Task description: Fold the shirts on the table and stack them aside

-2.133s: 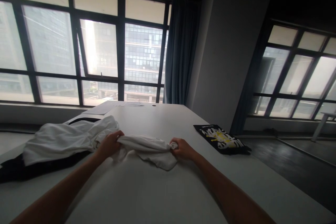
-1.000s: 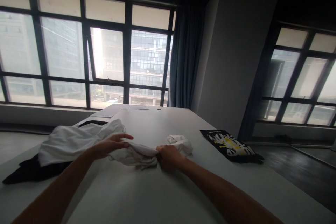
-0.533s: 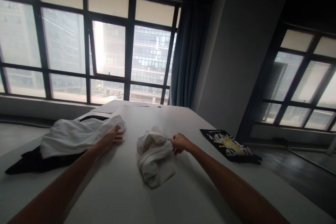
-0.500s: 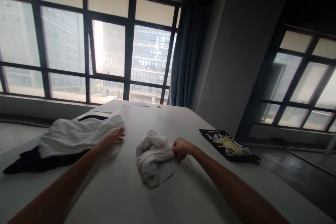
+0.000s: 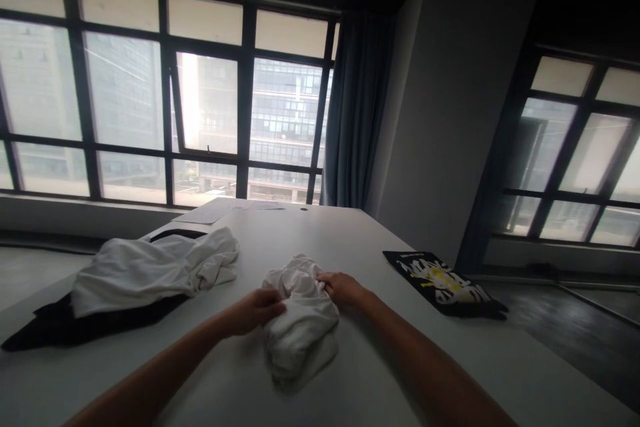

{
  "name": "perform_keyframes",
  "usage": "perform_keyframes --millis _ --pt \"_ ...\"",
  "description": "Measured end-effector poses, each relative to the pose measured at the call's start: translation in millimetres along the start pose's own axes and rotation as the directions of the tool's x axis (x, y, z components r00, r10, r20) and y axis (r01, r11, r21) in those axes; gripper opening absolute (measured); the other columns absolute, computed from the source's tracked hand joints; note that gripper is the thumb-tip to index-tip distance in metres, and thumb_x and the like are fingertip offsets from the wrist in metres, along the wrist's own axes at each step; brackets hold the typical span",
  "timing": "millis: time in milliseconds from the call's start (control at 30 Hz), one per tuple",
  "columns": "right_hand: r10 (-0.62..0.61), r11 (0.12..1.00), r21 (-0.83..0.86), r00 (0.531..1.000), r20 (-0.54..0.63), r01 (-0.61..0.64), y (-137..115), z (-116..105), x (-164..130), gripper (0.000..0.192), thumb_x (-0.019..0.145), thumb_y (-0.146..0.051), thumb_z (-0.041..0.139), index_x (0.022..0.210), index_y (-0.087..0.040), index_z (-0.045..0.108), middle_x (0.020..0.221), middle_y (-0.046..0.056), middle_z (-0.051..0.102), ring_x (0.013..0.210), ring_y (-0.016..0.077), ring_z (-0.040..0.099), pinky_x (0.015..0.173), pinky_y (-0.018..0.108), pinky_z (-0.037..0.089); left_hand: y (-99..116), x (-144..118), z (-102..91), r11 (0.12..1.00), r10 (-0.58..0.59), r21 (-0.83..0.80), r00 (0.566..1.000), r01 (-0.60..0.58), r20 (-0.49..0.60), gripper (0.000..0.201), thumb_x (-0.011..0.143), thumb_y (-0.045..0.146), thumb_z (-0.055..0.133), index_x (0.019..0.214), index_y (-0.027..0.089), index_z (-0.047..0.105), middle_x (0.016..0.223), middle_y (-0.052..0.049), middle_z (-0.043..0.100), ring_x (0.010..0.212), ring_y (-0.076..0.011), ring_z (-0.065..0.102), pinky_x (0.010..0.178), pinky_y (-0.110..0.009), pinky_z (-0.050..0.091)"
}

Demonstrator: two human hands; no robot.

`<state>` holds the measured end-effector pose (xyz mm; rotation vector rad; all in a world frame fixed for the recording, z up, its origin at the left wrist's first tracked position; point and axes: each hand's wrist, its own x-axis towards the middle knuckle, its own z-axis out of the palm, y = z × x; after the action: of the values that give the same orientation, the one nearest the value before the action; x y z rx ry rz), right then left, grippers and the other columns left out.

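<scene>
Left hand (image 5: 257,310) has come from beside the pile (image 5: 150,270) to the cloth (image 5: 303,327), the table (image 5: 310,230) reaching ahead with open room either side of both hands, the cloth white, rumpled, bunched between them, its side edges pinched by that hand and the right hand (image 5: 343,289).

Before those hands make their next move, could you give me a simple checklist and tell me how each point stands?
1. Left hand touching the crumpled white cloth: ok, at its left side.
2. Right hand touching it too: ok, at its upper right side.
3. Firm grip in both hands: cannot tell.
4. Cloth lying flat: not ok, it is bunched and folded over itself.
5. White garment on the left apart from that cloth: ok, bare table shows between them.
6. Black printed cloth apart from the right hand: ok.
</scene>
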<state>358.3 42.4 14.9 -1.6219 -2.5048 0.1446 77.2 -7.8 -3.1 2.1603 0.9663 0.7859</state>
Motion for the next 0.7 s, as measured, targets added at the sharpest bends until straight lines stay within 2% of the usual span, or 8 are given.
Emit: perform_keyframes --millis 100,167,200,267,333,433,567,700 --pt "0.14 0.977 -0.158 0.989 -0.05 -0.146 8.3 1.8 -8.4 0.034 0.093 -0.035 0.044 0.112 -0.026 0.07 0.121 0.008 0.069 0.111 0.024 0.063 0.098 0.036 0.042 1.1 0.5 -35.9 0.998 -0.035 0.03 0.939 0.048 -0.342 0.049 0.082 0.062 0.047 0.08 0.016 0.065 0.067 -0.002 0.064 0.064 -0.0169 0.057 0.058 -0.027 0.046" --pt "0.224 0.936 -0.257 0.97 -0.09 -0.24 12.0 -3.8 -17.6 0.037 0.093 -0.039 0.044 0.106 -0.019 0.072 0.113 0.015 0.071 0.104 0.0273 0.065 0.094 0.039 0.042 7.7 -4.5 -60.1 0.976 0.052 0.198 0.796 0.086 -0.603 0.041 0.084 0.055 0.048 0.078 0.017 0.063 0.067 -0.002 0.065 0.065 -0.0171 0.058 0.061 -0.028 0.047" --pt "0.247 0.922 -0.282 0.964 -0.098 -0.265 13.8 -7.9 -22.6 0.037 0.091 -0.041 0.047 0.101 -0.017 0.073 0.108 0.017 0.072 0.101 0.0283 0.066 0.091 0.038 0.043 12.6 -8.1 -69.2 0.95 0.148 0.302 0.742 0.076 -0.653 0.037 0.085 0.051 0.048 0.079 0.017 0.063 0.07 -0.003 0.067 0.067 -0.0175 0.06 0.064 -0.028 0.047" --pt "0.248 0.93 -0.26 0.966 -0.078 -0.26 18.9 -16.8 -33.1 0.036 0.086 -0.046 0.055 0.092 -0.017 0.075 0.1 0.016 0.074 0.094 0.0277 0.068 0.081 0.034 0.046 23.6 -15.9 -79.4 0.87 0.353 0.493 0.699 -0.001 -0.621 0.031 0.088 0.043 0.048 0.081 0.018 0.065 0.077 -0.004 0.07 0.073 -0.0179 0.062 0.071 -0.029 0.048" --pt "0.239 0.955 -0.165 0.97 -0.053 -0.244 28.1 -23.7 -43.5 0.035 0.083 -0.05 0.059 0.087 -0.019 0.075 0.094 0.011 0.075 0.088 0.0246 0.068 0.074 0.03 0.046 33.0 -21.7 -80.3 0.798 0.474 0.594 0.714 -0.101 -0.515 0.029 0.09 0.041 0.049 0.083 0.019 0.067 0.078 -0.004 0.071 0.072 -0.0167 0.063 0.072 -0.027 0.048" --pt "0.287 0.956 -0.033 0.953 -0.1 -0.292 50.1 -25.4 -56.7 0.034 0.084 -0.049 0.059 0.092 -0.02 0.074 0.093 0.007 0.075 0.087 0.0209 0.068 0.072 0.026 0.046 35.6 -23.0 -74.4 0.781 0.448 0.61 0.802 -0.135 -0.395 0.034 0.091 0.045 0.048 0.087 0.019 0.07 0.073 -0.003 0.071 0.059 -0.014 0.061 0.061 -0.025 0.046" --pt "0.323 0.946 0.048 0.935 -0.147 -0.32 82.8 -16.6 -67.1 0.038 0.079 -0.039 0.065 0.109 -0.015 0.07 0.113 0.012 0.07 0.1 0.023 0.065 0.086 0.028 0.047 16.8 -19.0 -71.3 0.798 0.195 0.602 0.956 -0.024 -0.22 0.042 0.089 0.054 0.048 0.101 0.022 0.072 0.092 -0.008 0.075 0.082 -0.0222 0.067 0.076 -0.034 0.051" --pt "0.258 0.93 0.269 0.966 0.007 -0.25 103.7 -15.2 -76.4 0.051 0.068 -0.028 0.073 0.118 -0.017 0.068 0.128 0.013 0.063 0.112 0.0244 0.061 0.097 0.03 0.044 -9.7 -21.0 -75.6 0.783 -0.123 0.605 0.989 0.145 -0.079 0.043 0.075 0.049 0.064 0.113 0.029 0.071 0.127 -0.009 0.066 0.122 -0.0338 0.056 0.104 -0.049 0.04"
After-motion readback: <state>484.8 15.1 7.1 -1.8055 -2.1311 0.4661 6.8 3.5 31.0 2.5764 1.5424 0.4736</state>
